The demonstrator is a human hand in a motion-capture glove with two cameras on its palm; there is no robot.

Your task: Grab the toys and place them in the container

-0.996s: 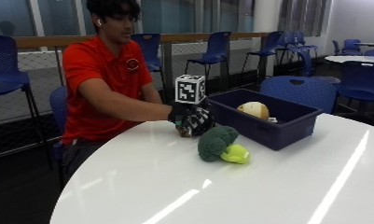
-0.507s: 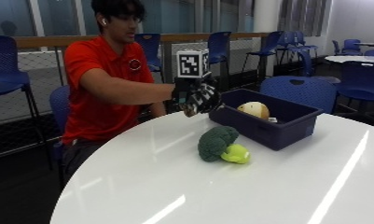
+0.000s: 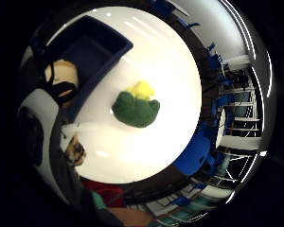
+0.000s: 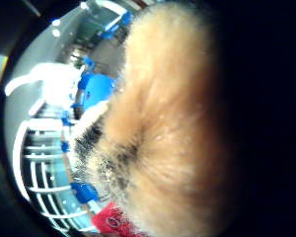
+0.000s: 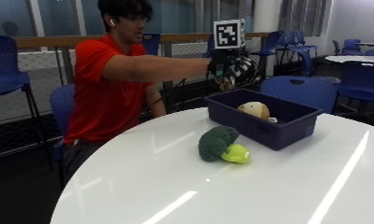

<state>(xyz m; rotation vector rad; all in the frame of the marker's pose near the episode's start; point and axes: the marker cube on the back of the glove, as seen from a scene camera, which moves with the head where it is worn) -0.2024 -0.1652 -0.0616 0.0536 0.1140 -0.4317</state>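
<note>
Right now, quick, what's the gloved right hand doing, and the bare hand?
Right hand: raised above the blue container, grip closed on a furry tan toy.
Bare hand: not visible, cannot be told.

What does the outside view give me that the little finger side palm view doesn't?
Only the outside view shows the gloved right hand raised above the navy container, gripping a furry toy, and the person's arm reaching out to it. Only the little finger side palm view looks down on the round white table to its far rim. Both show the container on the table with a tan plush toy inside, and the broccoli plush lying on the table beside the container, not in it.
</note>
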